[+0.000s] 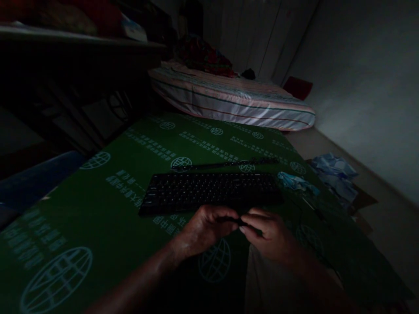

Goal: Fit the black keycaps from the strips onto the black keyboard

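Both hands pinch a small dark object just in front of a black keyboard (211,190) on a green printed cloth (98,209).

The left hand (204,229) and right hand (266,233) meet fingertip to fingertip, each pressed onto one end of the small dark object (236,221), which spans the gap between them; dim light hides what it is. It appears light, thin and easily dropped, best held by its ends. A dark cable (222,165) lies beyond the keyboard, crumpled blue material (334,172) to the right.
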The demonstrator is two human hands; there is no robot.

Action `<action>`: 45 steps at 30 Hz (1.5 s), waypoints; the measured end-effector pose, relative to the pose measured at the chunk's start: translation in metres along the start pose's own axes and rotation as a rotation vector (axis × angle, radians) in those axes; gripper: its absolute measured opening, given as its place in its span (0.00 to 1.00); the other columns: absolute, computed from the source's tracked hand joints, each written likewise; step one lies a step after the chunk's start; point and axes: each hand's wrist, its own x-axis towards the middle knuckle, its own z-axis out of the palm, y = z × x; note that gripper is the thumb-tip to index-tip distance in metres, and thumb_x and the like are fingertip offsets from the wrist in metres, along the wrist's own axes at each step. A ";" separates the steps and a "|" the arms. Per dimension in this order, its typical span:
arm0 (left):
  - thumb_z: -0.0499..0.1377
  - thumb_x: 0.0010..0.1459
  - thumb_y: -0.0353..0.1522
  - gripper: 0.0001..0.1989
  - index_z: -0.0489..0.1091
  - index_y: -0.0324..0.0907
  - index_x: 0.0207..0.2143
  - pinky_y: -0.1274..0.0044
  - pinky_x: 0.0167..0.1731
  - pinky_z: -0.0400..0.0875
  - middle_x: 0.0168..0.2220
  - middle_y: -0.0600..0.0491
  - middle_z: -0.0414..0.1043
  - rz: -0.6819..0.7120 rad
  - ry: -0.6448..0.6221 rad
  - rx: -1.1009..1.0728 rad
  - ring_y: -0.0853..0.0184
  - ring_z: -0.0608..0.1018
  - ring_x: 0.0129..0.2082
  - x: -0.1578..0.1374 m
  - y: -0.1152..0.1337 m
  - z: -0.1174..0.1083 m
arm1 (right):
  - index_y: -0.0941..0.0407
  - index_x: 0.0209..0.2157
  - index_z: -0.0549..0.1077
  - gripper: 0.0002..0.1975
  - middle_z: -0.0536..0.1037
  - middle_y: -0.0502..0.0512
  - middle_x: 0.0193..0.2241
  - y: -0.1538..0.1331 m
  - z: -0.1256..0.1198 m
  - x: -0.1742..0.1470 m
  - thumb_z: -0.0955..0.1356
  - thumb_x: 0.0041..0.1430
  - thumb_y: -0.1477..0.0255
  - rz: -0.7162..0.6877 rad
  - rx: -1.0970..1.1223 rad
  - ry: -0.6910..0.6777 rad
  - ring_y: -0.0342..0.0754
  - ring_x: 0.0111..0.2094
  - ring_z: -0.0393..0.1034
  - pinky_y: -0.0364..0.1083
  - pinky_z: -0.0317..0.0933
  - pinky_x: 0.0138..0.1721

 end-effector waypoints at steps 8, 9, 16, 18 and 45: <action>0.60 0.51 0.43 0.16 0.71 0.37 0.26 0.80 0.22 0.64 0.23 0.53 0.74 -0.216 0.011 -0.094 0.73 0.73 0.20 0.009 -0.013 0.013 | 0.57 0.36 0.74 0.09 0.75 0.54 0.26 0.014 0.013 -0.020 0.62 0.61 0.75 -0.040 -0.115 0.185 0.45 0.27 0.70 0.43 0.67 0.29; 0.59 0.52 0.44 0.17 0.71 0.37 0.26 0.80 0.21 0.64 0.23 0.52 0.74 -0.239 0.018 -0.101 0.72 0.74 0.20 0.009 -0.014 0.014 | 0.57 0.38 0.74 0.09 0.76 0.55 0.28 0.014 0.015 -0.022 0.62 0.61 0.75 -0.063 -0.160 0.196 0.46 0.29 0.71 0.44 0.68 0.31; 0.59 0.52 0.43 0.15 0.70 0.37 0.28 0.80 0.21 0.66 0.23 0.52 0.76 -0.323 0.016 -0.238 0.71 0.76 0.20 0.007 -0.019 0.018 | 0.57 0.43 0.73 0.13 0.78 0.59 0.36 0.015 0.019 -0.030 0.60 0.60 0.80 -0.166 -0.326 0.166 0.50 0.38 0.74 0.48 0.71 0.38; 0.59 0.52 0.42 0.15 0.70 0.37 0.30 0.79 0.22 0.67 0.24 0.52 0.76 -0.324 0.008 -0.285 0.70 0.77 0.21 0.005 -0.019 0.018 | 0.58 0.43 0.73 0.13 0.78 0.59 0.36 0.016 0.019 -0.028 0.60 0.60 0.80 -0.170 -0.312 0.152 0.50 0.39 0.74 0.48 0.71 0.39; 0.62 0.49 0.34 0.19 0.66 0.36 0.43 0.75 0.28 0.69 0.27 0.51 0.76 -0.308 0.112 -0.519 0.68 0.77 0.24 0.003 -0.026 0.023 | 0.57 0.38 0.74 0.08 0.76 0.58 0.35 0.054 -0.007 0.024 0.63 0.61 0.74 -0.126 -0.256 -0.111 0.47 0.36 0.71 0.46 0.67 0.39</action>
